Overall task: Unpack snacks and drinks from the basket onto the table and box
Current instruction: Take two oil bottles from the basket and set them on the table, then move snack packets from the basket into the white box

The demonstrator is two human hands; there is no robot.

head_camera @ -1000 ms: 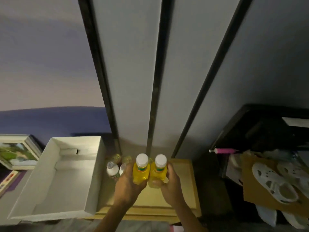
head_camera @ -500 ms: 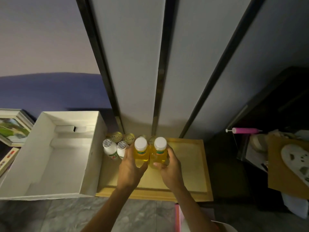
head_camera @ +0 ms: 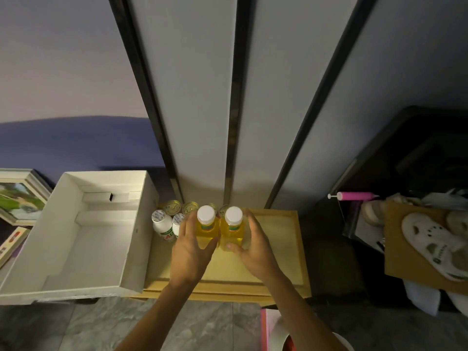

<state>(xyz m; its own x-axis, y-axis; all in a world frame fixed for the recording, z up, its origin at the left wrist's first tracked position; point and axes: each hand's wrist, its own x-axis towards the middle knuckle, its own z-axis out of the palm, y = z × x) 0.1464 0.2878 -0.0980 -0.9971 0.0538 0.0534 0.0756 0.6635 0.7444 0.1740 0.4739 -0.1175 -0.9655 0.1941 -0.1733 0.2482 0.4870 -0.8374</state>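
Cans [head_camera: 172, 207] sit half hidden behind two yellow bottles [head_camera: 206, 230].

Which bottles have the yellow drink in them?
The two taller yellow bottles between the left hand and right hand. The two small bottles beside them are white instead.
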